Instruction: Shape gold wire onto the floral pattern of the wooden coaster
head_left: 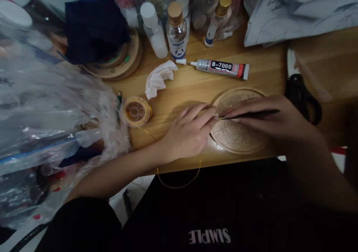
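Observation:
A round wooden board (242,136) with a curling line pattern lies at the table's front edge. Over its left side my left hand (191,132) has its fingers closed in a pinch, with a bit of gold thread (179,187) showing at the fingertips. My right hand (260,114) rests across the board, closed on slim black tweezers (254,114). Their tip meets the gold thread beside my left fingertips. From a spool (136,111) left of my left hand, thread runs toward my forearm, and a loop hangs over the table edge.
Behind the board lies a B-7000 glue tube (222,68), with crumpled tissue (160,78) to its left. Bottles (177,35) stand at the back. Black-handled scissors (302,91) lie right of my right hand. Plastic bags (69,106) crowd the left side.

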The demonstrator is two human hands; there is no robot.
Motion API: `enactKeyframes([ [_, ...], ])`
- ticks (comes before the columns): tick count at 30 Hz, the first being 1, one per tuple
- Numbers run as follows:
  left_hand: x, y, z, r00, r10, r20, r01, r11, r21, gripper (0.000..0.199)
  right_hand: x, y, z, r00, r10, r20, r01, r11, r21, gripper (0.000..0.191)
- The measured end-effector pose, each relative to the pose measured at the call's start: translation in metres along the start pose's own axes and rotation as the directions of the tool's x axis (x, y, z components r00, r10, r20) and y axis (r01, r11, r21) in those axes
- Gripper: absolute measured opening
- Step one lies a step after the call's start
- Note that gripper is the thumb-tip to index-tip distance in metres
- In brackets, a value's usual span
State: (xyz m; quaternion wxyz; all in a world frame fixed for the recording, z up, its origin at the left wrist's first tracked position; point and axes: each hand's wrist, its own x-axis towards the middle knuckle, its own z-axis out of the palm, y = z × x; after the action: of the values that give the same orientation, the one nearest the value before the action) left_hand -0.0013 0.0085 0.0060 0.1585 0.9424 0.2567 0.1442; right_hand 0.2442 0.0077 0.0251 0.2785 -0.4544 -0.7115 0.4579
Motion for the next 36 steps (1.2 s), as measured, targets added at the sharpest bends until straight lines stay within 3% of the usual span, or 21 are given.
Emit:
enactKeyframes([
  [6, 0.002, 0.000, -0.001, 0.999, 0.015, -0.042, -0.015, 1.000, -0.003, 0.033, 0.004, 0.003, -0.004, 0.993, 0.103, 0.052, -0.106, 0.993, 0.048, 0.017],
  [9, 0.002, 0.000, -0.001, 0.999, 0.014, -0.037, -0.015, 1.000, -0.009, 0.034, 0.007, 0.001, -0.003, 0.997, 0.067, 0.045, -0.068, 0.997, 0.023, 0.019],
  [15, 0.002, -0.001, 0.000, 1.000, 0.006, -0.023, -0.007, 1.000, -0.020, 0.035, 0.004, -0.001, 0.002, 1.000, -0.002, -0.029, 0.001, 0.999, -0.052, 0.015],
  [23, 0.003, -0.001, 0.000, 1.000, 0.021, -0.020, -0.021, 0.999, -0.026, 0.035, -0.003, -0.002, 0.009, 0.993, 0.003, -0.121, -0.011, 0.998, -0.066, 0.011],
  [29, 0.004, -0.001, -0.001, 0.999, 0.025, -0.046, -0.027, 0.999, -0.038, 0.033, -0.008, -0.006, 0.017, 0.975, 0.072, -0.210, -0.090, 0.993, -0.080, 0.010],
  [36, 0.003, -0.002, 0.000, 0.999, 0.025, -0.032, -0.026, 0.999, -0.034, 0.034, -0.013, -0.007, 0.023, 0.963, 0.020, -0.270, -0.046, 0.995, -0.089, 0.013],
])
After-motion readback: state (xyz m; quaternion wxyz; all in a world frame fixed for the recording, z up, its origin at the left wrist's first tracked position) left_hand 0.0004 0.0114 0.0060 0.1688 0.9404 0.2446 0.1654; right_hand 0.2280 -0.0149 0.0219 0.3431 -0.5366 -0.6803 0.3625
